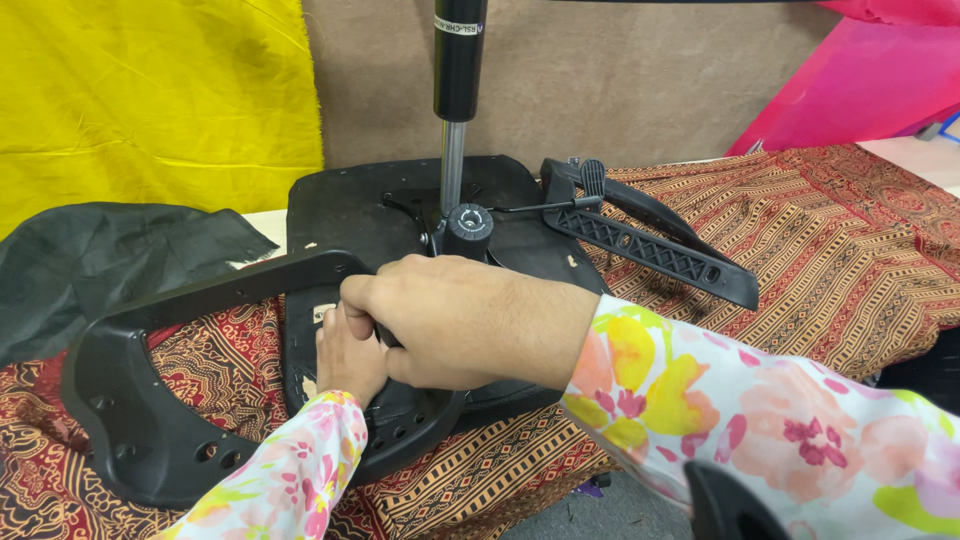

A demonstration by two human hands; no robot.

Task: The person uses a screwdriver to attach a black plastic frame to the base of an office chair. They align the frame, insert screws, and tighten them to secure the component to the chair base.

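Note:
An upturned black chair seat [340,205] lies on a patterned cloth, with a gas-lift cylinder [458,60] standing up from its mechanism [468,225]. A black plastic armrest frame [150,400] rests against the seat's left side. My right hand [460,320] is closed over the armrest's bracket where it meets the seat. My left hand [348,362] lies beneath it, fingers pressed against the seat's underside beside the bracket. What the fingers grip is hidden. A second black armrest [650,245] lies at the seat's right.
The red and brown patterned cloth [850,250] covers the table. A dark grey fabric sheet [90,255] lies at the left. Yellow cloth [150,100] and pink cloth [870,80] hang behind. A black part [730,505] shows at the bottom edge.

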